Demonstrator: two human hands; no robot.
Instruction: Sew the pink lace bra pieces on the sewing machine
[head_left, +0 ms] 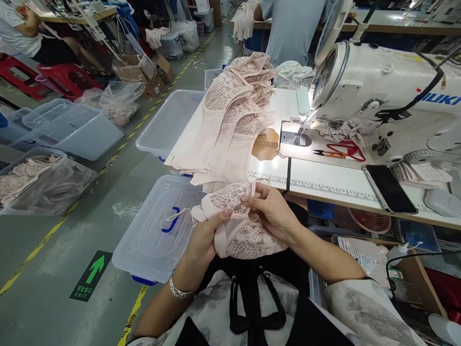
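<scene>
Lace garment (248, 241) lies between left hand (206, 236) and right hand (272, 207), apparently pinched.

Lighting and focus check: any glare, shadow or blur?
Head view: needle plate brightly lit, sheen on the floor; head view: pink basket under the table in shadow; head view: bra lace crisp, far bin looks softer.

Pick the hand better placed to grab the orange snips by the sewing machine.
The right hand, probably: it is nearer the orange snips. The left hand is farther from them. Both hold the lace garment, so the left could keep it meanwhile.
</scene>
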